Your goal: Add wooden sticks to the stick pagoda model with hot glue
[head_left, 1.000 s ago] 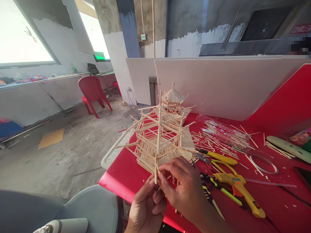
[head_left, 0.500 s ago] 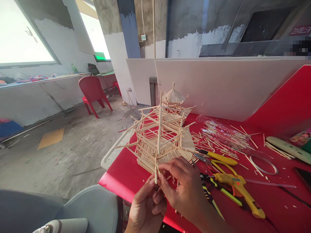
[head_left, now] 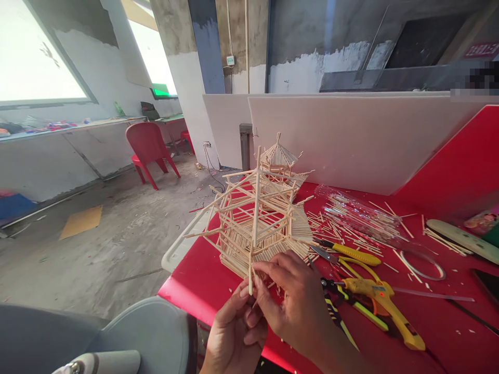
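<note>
Left hand pinches the near tip of a stick; the right hand bends thumb and forefinger against its side, and whether they grip anything cannot be told. That stick juts from a wooden frame by the left edge of the red desk. The build looks partway: lower slats lie close together, while the ribs above are bare, seemingly left to cover. Toward the far edge, a pavilion is closed over on top. Right of the frame lies a glue gun.
</note>
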Motion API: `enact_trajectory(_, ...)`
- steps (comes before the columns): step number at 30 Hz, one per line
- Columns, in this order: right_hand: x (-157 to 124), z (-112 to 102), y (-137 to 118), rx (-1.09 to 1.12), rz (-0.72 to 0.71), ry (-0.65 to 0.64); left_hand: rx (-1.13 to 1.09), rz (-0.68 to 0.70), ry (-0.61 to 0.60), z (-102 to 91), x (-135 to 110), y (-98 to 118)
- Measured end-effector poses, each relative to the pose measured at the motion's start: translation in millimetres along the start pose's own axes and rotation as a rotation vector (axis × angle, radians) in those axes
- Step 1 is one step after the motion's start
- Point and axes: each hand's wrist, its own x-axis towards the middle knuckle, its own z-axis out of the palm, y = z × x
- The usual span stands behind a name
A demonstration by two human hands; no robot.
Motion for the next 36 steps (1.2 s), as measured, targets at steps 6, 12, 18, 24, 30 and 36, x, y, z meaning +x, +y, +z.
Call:
enact_trajectory(6,-0.4,-0.2,0.3,-0.004,-0.004,-0.01,0.005,0.003,-0.004,-2.7,-0.1,0.0)
enact_trajectory(12,-0.4,1.0,0.4,-0.014,0.005,0.005,0.012,0.009,-0.001,-5.0,0.5,-0.2)
enact_trajectory(18,-0.6,1.4,0.7,-0.02,0.008,-0.001,0.006,0.004,-0.015,-5.7,1.1,0.7)
enact_trajectory(24,-0.2,0.9,0.2,-0.036,0.007,-0.002,0.015,0.005,-0.015,-4.0,0.3,-0.8)
enact_trajectory(30,0.4,1.2,0.4,-0.034,-0.002,0.004,0.015,0.002,-0.005,-4.4,-0.5,-0.5)
enact_trajectory(36,-0.2,0.9,0.3,-0.032,0.008,-0.004,0.023,0.004,-0.013,-6.4,0.0,-0.7)
